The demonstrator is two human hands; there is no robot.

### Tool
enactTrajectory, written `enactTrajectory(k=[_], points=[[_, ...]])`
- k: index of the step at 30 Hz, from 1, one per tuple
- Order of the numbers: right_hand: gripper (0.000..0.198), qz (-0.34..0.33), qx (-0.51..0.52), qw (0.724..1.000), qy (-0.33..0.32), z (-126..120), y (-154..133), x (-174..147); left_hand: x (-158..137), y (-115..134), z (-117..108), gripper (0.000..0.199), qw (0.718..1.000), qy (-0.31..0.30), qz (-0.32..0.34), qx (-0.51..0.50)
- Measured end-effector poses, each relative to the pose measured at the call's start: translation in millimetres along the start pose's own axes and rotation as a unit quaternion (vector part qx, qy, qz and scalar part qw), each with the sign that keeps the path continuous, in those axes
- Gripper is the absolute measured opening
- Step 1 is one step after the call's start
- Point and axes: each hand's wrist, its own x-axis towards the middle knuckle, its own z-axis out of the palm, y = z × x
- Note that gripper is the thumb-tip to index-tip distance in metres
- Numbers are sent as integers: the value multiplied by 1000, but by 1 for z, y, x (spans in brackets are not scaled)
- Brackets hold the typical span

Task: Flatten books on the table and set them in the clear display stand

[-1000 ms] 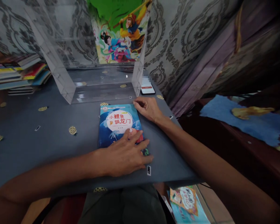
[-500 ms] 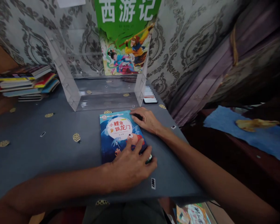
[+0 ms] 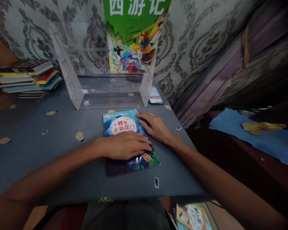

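Note:
A blue children's book (image 3: 134,163) with a white oval title patch lies closed and flat on the table, front cover up. Across the middle of its cover rests my left hand (image 3: 127,145), laid flat with the fingers stretched to the right and hiding part of the picture. My right hand (image 3: 155,126) is at the book's upper right corner, its fingertips by the edge and its fingers extended. Neither hand grips the book.
Behind the book stands a clear acrylic rack (image 3: 110,100) holding a green picture book (image 3: 134,41) upright. A phone (image 3: 156,97) lies right of the rack. Stacked books (image 3: 26,78) are at the far left. Another book (image 3: 193,217) is below the table's front edge.
My left hand has moved up and left from the book's lower right edge to the middle of its cover, uncovering the lower right corner. My right hand stays at the upper right corner.

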Motion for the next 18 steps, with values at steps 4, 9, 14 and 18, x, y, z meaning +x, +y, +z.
enactTrajectory(k=[4,9,14,18], points=[[37,33,5,999,2,-9,-24,-27,-7,-30,-7,29,997,12,-33,-70],[34,15,11,1000,12,-18,-54,-70,-15,-61,-11,30,992,63,-103,-30],[31,-15,6,1000,14,-25,-73,-111,-18,-70,-6,35,985,56,-163,33],[34,-38,9,999,10,-28,-81,-125,-18,-73,-3,39,974,49,-213,61]])
